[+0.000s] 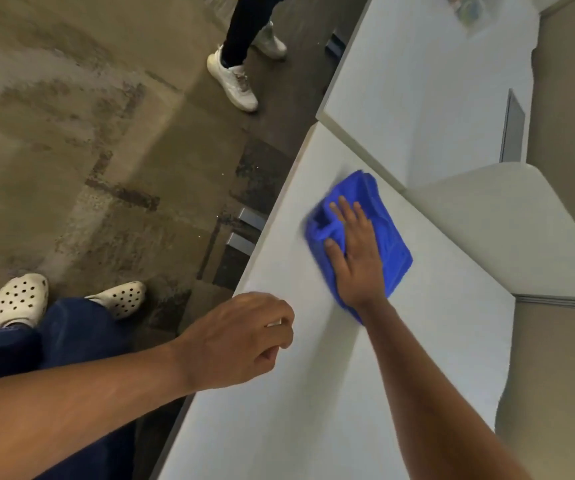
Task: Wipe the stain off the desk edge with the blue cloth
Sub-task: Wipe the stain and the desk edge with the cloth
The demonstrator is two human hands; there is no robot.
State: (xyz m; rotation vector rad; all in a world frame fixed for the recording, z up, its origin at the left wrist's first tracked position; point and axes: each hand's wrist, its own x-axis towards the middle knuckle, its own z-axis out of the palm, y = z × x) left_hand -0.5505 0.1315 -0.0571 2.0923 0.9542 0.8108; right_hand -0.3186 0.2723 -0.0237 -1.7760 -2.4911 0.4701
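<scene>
The right hand lies flat on the blue cloth, palm down, with the fingers spread and pressing the cloth onto the white desk. It does not grip the cloth; it only pushes on it from above. The cloth is crumpled and folded in some places, and it sits on the desk top a little inside from the desk edge, not on the edge itself. Its left side looks blurred. I cannot see any stain on the surface.

The left hand is over the desk edge, just beside the cloth but not touching it. Its fingers are curled in loosely, like a half fist, and something small and pale shows between the fingertips; what it is, I cannot tell.

Below, the person wears dark blue trousers and 2 white perforated clogs on a worn brownish floor. Further away stands another person in white sneakers. A second white desk joins behind the first.
</scene>
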